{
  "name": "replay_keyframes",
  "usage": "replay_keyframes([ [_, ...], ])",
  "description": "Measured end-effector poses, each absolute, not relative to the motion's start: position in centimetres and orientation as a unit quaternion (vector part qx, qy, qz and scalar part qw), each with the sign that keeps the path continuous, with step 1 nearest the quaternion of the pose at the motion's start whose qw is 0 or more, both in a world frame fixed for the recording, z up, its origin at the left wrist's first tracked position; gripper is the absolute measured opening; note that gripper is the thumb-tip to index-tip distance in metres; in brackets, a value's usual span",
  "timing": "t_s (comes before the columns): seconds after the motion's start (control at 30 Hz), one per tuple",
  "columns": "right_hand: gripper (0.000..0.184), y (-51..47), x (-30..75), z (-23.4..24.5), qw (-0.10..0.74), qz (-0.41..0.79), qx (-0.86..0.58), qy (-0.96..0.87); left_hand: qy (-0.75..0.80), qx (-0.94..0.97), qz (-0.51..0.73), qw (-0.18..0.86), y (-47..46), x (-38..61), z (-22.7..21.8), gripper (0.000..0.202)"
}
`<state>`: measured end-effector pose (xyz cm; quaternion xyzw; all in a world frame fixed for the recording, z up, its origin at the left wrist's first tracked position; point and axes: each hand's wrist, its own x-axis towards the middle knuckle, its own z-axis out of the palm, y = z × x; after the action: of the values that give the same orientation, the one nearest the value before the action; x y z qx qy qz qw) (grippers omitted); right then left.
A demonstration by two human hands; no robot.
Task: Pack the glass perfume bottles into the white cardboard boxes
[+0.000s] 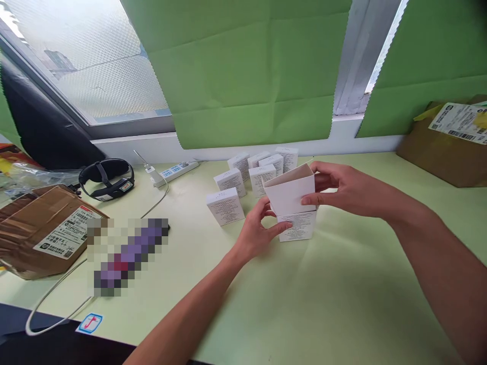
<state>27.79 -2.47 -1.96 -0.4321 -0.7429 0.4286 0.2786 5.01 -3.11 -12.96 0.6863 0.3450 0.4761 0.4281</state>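
A small white printed carton (296,226) stands on the table, with my left hand (256,230) closed around its left side and the thumb on its printed front. Directly above it is a plain white paperboard sleeve (289,195), tilted, with an open-looking upper edge. My right hand (335,186) pinches the sleeve's right end, thumb in front and fingers behind. Whether sleeve and carton are joined cannot be told. Several similar white cartons (225,207) stand upright in a loose group behind and left of my hands.
At left lie a brown cardboard box (49,228), a black headband device (108,180) and a pixelated purple object (131,256). A power strip (178,170) with a white cable sits by the wall. Another cardboard box (441,152) stands at far right. Green blinds (251,71) hang behind the table.
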Motion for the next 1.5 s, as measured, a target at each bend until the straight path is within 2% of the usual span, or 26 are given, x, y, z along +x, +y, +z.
replay_keyframes([
  [0.27, 0.049, -2.0, 28.1, -2.3, 0.259, 0.468, -0.422, -0.732, 0.343, 0.692, 0.485, 0.411, -3.0, 5.0, -13.2, 0.055],
  [0.43, 0.033, -1.8, 29.0, -2.9, 0.167, 0.292, -0.49, -0.804, 0.321, 0.707, 0.486, 0.401, -3.0, 5.0, -13.3, 0.054],
  [0.53, 0.036, -1.8, 29.5, -3.0, 0.129, 0.255, -0.49, -0.824, 0.3, 0.715, 0.495, 0.392, -3.0, 4.9, -13.2, 0.044],
  [0.67, 0.044, -2.1, 29.8, -1.9, 0.175, 0.239, -0.485, -0.823, 0.298, 0.722, 0.489, 0.388, -3.1, 4.9, -13.0, 0.042],
  [0.8, 0.034, -2.4, 29.4, -1.2, 0.223, 0.237, -0.462, -0.825, 0.291, 0.727, 0.482, 0.393, -3.3, 5.1, -12.9, 0.042],
  [0.93, 0.032, -2.4, 28.9, -1.4, 0.243, 0.241, -0.442, -0.829, 0.284, 0.725, 0.48, 0.403, -3.4, 5.2, -12.9, 0.043],
  [1.23, 0.028, -2.5, 27.9, -1.9, 0.185, 0.237, -0.371, -0.879, 0.303, 0.714, 0.464, 0.428, -3.6, 5.0, -12.8, 0.046],
  [1.5, 0.029, -2.4, 27.6, -2.6, 0.127, 0.237, -0.413, -0.87, 0.298, 0.72, 0.467, 0.418, -3.4, 5.1, -13.1, 0.046],
])
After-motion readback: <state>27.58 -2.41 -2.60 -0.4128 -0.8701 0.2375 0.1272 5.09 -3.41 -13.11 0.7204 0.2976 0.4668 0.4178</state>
